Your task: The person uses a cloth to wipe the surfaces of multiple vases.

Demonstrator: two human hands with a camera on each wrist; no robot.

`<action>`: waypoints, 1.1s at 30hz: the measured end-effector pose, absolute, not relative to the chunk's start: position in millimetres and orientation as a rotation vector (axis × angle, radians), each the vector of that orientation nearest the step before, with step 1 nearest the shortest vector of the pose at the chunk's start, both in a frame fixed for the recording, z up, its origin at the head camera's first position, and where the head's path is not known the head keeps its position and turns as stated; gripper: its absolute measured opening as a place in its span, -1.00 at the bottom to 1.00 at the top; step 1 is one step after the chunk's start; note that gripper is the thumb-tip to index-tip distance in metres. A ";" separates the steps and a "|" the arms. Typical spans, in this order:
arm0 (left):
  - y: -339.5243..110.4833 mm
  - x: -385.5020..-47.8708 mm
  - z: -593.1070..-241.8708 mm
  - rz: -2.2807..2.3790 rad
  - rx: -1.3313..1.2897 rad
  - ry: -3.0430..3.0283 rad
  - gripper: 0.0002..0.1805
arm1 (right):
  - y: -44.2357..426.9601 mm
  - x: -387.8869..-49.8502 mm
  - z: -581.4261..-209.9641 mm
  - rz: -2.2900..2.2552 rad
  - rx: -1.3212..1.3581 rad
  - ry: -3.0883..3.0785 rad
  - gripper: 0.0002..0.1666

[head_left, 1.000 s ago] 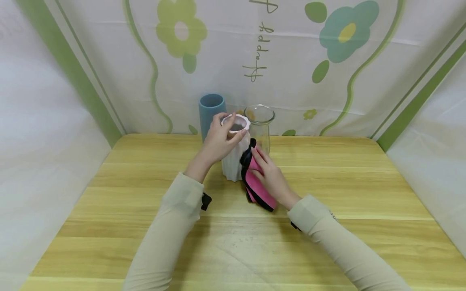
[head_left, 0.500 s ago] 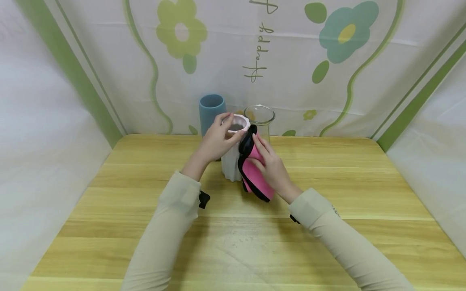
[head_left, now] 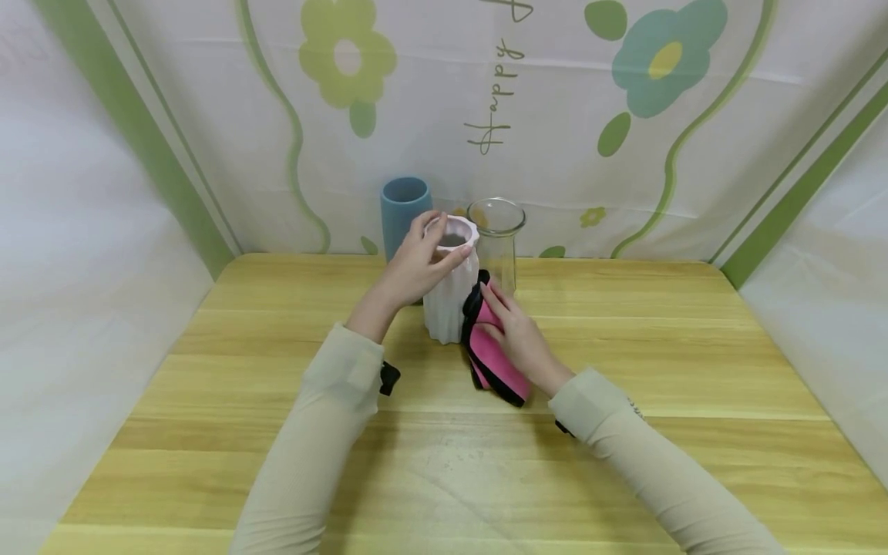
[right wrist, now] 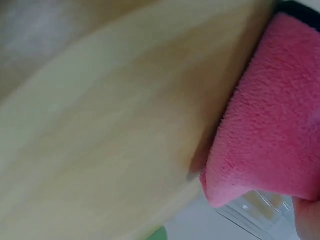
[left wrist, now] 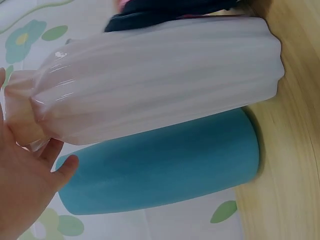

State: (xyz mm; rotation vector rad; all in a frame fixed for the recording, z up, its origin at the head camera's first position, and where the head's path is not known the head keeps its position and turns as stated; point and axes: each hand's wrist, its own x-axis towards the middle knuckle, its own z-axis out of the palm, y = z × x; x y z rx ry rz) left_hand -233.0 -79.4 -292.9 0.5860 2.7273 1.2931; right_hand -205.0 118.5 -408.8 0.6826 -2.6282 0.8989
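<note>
A white fluted vase (head_left: 442, 312) with a scalloped rim stands upright on the wooden table. My left hand (head_left: 414, 266) grips it by the neck and rim, thumb on the near side; in the left wrist view the ribbed body of the vase (left wrist: 160, 82) fills the upper middle. Against its right side lies a folded pink cloth with black edging (head_left: 494, 358), pinched in my right hand (head_left: 519, 335). The right wrist view shows the fluffy pink face of the cloth (right wrist: 272, 110), with little of the hand visible.
A blue cylindrical vase (head_left: 404, 212) stands behind the white one to the left. A clear glass vase (head_left: 501, 250) is behind it to the right, partly covered by the right hand and cloth. A flowered fabric wall (head_left: 430, 100) rises behind the table (head_left: 624, 339).
The cloth slid up the white vase's right side, then came back down with my right hand. My left hand keeps its hold on the neck.
</note>
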 end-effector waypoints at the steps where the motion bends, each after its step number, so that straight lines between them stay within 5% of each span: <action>1: -79.2 -233.0 -292.9 1.302 0.584 2.722 -0.12 | 118.9 -205.1 -409.8 0.899 0.676 -2.643 -0.24; 20: -81.6 -232.2 -286.6 1.182 0.615 2.785 -0.18 | 107.4 -205.1 -372.8 1.007 0.664 -2.411 -0.22; 33: -78.7 -232.4 -292.8 1.196 0.576 2.827 -0.14 | 114.0 -203.1 -402.6 0.950 0.660 -2.640 -0.22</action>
